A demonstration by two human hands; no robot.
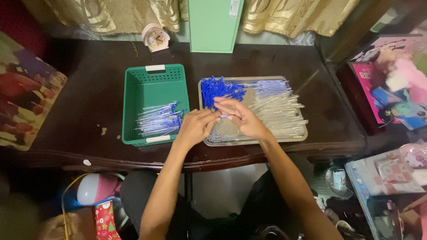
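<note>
A: Meeting over the tray [302, 135], the left hand [194, 127] and right hand [242, 119] pinch a small blue-tipped pen part [223, 116] between their fingertips, both closed on it.

B: Risk?

A: Judged from the grip, the part is thin and held only by the fingertips; a slip would drop it among the loose clear barrels [280, 111], where it would be hard to pick out. A forearm could also nudge the tray, which lies near the tabletop [80, 98] edge.

B: Containers?

A: Tray: blue caps [216, 88] heaped at the far left, refills [269, 86] beside them, barrels to the right. Basket [153, 75], green, just left of the tray: assembled pens [159, 119] lie along its near side.
</note>
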